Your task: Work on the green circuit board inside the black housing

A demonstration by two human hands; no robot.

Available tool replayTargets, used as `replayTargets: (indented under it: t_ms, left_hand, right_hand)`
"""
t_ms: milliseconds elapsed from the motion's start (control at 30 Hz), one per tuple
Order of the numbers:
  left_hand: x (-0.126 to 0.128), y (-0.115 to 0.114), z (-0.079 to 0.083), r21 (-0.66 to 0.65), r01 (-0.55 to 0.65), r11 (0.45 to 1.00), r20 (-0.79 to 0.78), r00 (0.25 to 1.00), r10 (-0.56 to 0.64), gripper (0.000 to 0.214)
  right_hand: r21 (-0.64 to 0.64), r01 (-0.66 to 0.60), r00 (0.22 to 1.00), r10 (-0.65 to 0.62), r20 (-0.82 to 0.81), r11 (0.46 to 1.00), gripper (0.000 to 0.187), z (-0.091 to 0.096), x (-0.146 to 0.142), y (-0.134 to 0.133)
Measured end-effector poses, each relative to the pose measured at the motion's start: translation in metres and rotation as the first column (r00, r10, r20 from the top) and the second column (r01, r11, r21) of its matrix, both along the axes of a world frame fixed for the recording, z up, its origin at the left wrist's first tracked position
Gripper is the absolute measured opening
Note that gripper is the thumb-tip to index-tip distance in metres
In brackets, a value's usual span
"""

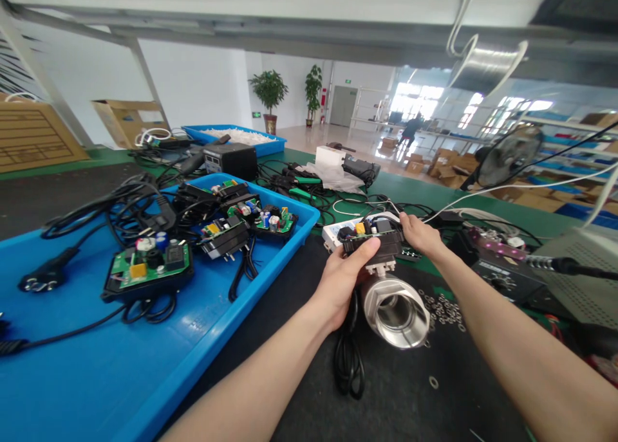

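Note:
My left hand (340, 281) is wrapped round a black actuator housing (371, 244) with an exposed circuit board, its thumb pressed along the side. Below the housing sits a shiny metal ball valve (396, 310), its threaded opening facing me. A coiled black cable (348, 365) hangs beneath my left hand. Just right of the housing, my right hand (422, 235) is closed, fingertips pinched together near a white wire (393, 205); what they grip is too small to make out. A white power strip (332, 233) lies partly hidden behind the housing.
At left, a blue tray (193, 365) holds several open black housings with circuit boards (149, 265) and cables. Small metal rings (441, 310) lie scattered on the black mat (386, 403). To the right stand a dark control box (505, 278) and a fan (512, 156); a wire spool (490, 65) hangs above.

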State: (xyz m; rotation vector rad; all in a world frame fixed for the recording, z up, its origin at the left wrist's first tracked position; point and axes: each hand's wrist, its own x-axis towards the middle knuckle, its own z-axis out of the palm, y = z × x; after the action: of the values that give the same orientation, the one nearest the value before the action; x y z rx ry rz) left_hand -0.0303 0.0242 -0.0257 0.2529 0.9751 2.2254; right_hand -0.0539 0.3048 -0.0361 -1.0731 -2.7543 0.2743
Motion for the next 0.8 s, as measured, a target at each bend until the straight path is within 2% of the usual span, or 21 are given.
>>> replayTargets:
  t_ms: [167,300,433,533,567,633,700,733,800]
  left_hand:
    - [0.000,0.000,-0.004,0.006,-0.009,1.000,-0.050,0.999,0.009,0.059]
    - [0.001,-0.002,-0.007,0.032,0.014,0.999,-0.108,0.994,-0.010,0.059]
    - [0.003,-0.005,-0.005,0.044,0.055,0.998,-0.148,0.988,-0.047,0.059]
    - [0.004,-0.007,-0.004,0.052,0.087,0.995,-0.187,0.979,-0.076,0.058]
    - [0.003,-0.008,-0.004,0.054,0.100,0.994,-0.203,0.975,-0.087,0.058]
    - [0.002,-0.012,-0.005,0.061,0.143,0.988,-0.244,0.962,-0.124,0.057]
    - [0.000,-0.017,-0.005,0.064,0.216,0.974,-0.292,0.938,-0.188,0.058]
    - [-0.001,-0.021,-0.004,0.063,0.263,0.963,-0.313,0.921,-0.231,0.061]
    - [0.000,-0.027,0.000,0.052,0.371,0.927,-0.349,0.877,-0.331,0.074]
  right_hand:
    - [-0.057,-0.024,0.998,0.021,-0.052,0.998,0.039,0.007,0.002,-0.006]
    - [-0.089,-0.091,0.985,0.077,-0.152,0.992,0.040,0.016,0.020,-0.026]
    - [-0.089,-0.180,0.939,0.145,-0.311,0.980,0.046,0.026,0.066,-0.058]
    - [-0.168,-0.267,0.899,0.183,-0.398,0.949,0.052,0.032,0.111,-0.085]
    - [-0.241,-0.324,0.882,0.200,-0.428,0.915,0.056,0.033,0.125,-0.094]
    - [-0.500,-0.473,0.820,0.153,-0.552,0.726,0.064,0.033,0.147,-0.113]
    - [-0.573,-0.571,0.776,0.159,-0.610,0.588,0.085,0.032,0.160,-0.131]
    - [-0.590,-0.602,0.762,0.164,-0.627,0.538,0.092,0.031,0.164,-0.140]
    - [-0.616,-0.625,0.752,0.158,-0.640,0.479,0.092,0.031,0.169,-0.156]
